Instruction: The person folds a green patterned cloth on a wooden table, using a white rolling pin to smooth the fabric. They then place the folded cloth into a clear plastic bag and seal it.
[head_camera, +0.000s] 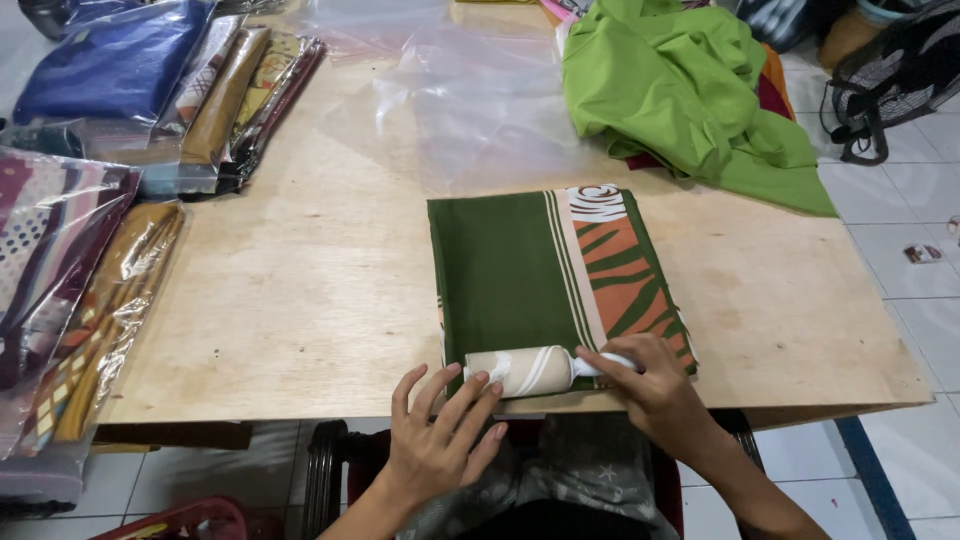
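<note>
So the lint roller sits on the near edge of the folded cloth, lying sideways with its barrel pointing left. The right hand is clamped around the roller's white handle, fingers curled over it, knuckles up. The left hand is spread flat with fingers apart, fingertips resting on the near end of the cloth right by the roller barrel, holding nothing.

The cloth is dark green with thin white stripes and an orange band with green leafy streaks along its right side. It's folded into a neat rectangle and lies toward the near edge of the plywood surface.

Farther back there's a sheet of clear plastic spread out, just beyond the cloth. To the right of that, a crumpled lime green fabric is heaped up and hangs over the surface's far right side. Along the left side are stacks of bagged fabrics, patterned ones in clear wrappers, plus a blue pack in the far left corner. White floor tiles show on the right.
</note>
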